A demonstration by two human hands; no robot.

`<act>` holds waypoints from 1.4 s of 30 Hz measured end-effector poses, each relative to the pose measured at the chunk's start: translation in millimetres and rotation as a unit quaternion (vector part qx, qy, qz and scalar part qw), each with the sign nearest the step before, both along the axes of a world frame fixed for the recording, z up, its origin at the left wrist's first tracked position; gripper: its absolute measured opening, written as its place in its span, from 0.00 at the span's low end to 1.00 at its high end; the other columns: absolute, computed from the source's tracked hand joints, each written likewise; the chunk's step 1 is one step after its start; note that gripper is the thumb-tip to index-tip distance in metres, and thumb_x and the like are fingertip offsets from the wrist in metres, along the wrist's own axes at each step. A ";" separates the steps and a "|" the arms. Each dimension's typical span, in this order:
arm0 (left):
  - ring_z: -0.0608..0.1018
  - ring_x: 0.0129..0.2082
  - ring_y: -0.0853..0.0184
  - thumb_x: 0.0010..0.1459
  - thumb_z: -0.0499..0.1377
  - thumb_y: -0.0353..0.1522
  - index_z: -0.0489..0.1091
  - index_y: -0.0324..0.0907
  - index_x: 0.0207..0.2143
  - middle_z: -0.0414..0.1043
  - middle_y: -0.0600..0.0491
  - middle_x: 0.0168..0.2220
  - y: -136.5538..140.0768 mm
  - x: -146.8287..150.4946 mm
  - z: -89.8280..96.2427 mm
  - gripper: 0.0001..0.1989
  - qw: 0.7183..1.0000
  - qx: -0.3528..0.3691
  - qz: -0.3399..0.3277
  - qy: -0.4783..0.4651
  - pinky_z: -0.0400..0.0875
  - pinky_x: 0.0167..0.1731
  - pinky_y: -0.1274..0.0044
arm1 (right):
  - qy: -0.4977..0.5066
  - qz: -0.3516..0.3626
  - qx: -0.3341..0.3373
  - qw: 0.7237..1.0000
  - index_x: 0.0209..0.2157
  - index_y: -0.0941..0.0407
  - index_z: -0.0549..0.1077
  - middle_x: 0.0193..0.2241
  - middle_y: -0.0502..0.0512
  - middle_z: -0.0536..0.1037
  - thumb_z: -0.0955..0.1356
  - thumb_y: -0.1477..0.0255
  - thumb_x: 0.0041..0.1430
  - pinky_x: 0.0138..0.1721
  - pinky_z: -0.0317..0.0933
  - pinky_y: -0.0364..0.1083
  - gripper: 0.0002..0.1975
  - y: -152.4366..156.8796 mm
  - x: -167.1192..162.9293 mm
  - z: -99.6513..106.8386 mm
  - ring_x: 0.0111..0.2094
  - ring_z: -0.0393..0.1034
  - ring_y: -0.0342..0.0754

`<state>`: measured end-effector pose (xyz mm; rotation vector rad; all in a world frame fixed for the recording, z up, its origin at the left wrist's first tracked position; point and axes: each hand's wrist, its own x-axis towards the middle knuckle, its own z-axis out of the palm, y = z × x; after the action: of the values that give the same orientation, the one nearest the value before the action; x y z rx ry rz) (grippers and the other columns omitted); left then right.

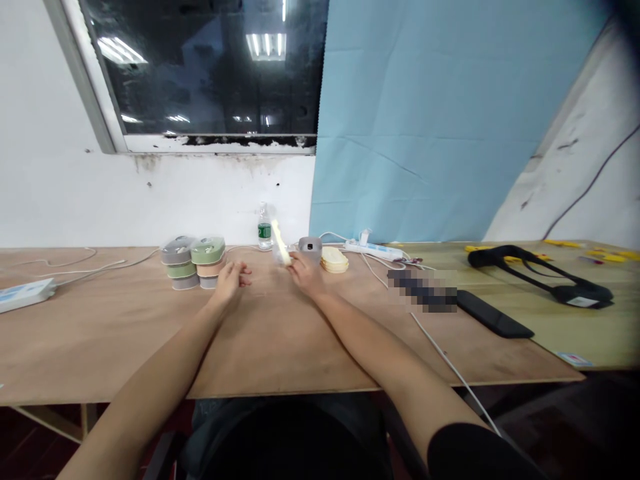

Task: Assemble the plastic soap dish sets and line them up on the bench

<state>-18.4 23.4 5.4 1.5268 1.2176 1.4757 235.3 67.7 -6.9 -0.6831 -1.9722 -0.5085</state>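
Observation:
My right hand (306,275) pinches a thin, pale yellow piece (279,240) by its lower end and holds it tilted above the table. Something clear shows at its side, too blurred to name. To the left, my left hand (230,281) has loosely curled fingers, apart from each other and with nothing visible in them. Beside it stand two stacks of small containers, one topped by a grey container (176,251), the other by a green container (208,251). Just behind my right hand is another grey container (311,247), partly hidden. Several pale yellow pieces (334,260) lie stacked right of it.
A water bottle (265,232) stands by the wall. Power strips (375,251) and white cables lie at the back and far left. Toward the right are a black phone-like slab (495,315), a blurred-out dark object (423,291) and a black headband-like frame (540,283).

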 end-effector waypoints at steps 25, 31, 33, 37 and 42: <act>0.51 0.65 0.46 0.53 0.58 0.40 0.60 0.42 0.60 0.46 0.39 0.67 5.4 -71.0 7.1 0.31 0.815 0.202 0.353 0.412 0.42 0.59 0.55 | 0.256 -0.281 -0.159 0.911 0.30 0.56 0.70 0.34 0.59 0.69 0.60 0.77 0.48 0.43 0.59 0.51 0.10 26.5 147.9 -21.9 0.37 0.63 0.53; 0.55 0.63 0.47 0.54 0.58 0.39 0.65 0.40 0.54 0.49 0.40 0.66 5.1 -71.8 8.7 0.25 0.816 0.235 0.350 0.396 0.47 0.58 0.59 | 0.245 -0.286 -0.172 0.910 0.36 0.57 0.75 0.39 0.60 0.70 0.60 0.76 0.51 0.43 0.60 0.50 0.15 28.7 150.4 -27.0 0.37 0.65 0.53; 0.56 0.63 0.48 0.55 0.57 0.38 0.64 0.40 0.54 0.51 0.41 0.65 7.2 -73.4 7.4 0.25 0.817 0.248 0.340 0.393 0.47 0.58 0.60 | 0.242 -0.277 -0.183 0.912 0.37 0.57 0.76 0.39 0.60 0.71 0.60 0.75 0.53 0.44 0.60 0.50 0.15 30.0 151.6 -28.1 0.37 0.66 0.52; 0.55 0.63 0.51 0.55 0.57 0.37 0.64 0.40 0.54 0.56 0.43 0.63 10.7 -75.6 6.3 0.25 0.829 0.258 0.319 0.380 0.47 0.59 0.61 | 0.247 -0.267 -0.205 0.909 0.39 0.59 0.76 0.39 0.61 0.72 0.61 0.71 0.54 0.42 0.61 0.51 0.15 32.6 151.6 -29.3 0.35 0.67 0.51; 0.58 0.62 0.53 0.55 0.56 0.35 0.64 0.42 0.55 0.62 0.45 0.60 8.2 -74.1 12.2 0.24 0.835 0.295 0.287 0.365 0.49 0.59 0.62 | 0.248 -0.249 -0.199 0.915 0.40 0.58 0.76 0.40 0.61 0.73 0.62 0.66 0.56 0.45 0.61 0.52 0.16 34.9 150.2 -31.0 0.38 0.68 0.53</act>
<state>-92.5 31.6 17.7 2.4425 1.9001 1.8234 385.5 102.6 -37.9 -1.4413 -1.4132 -0.1876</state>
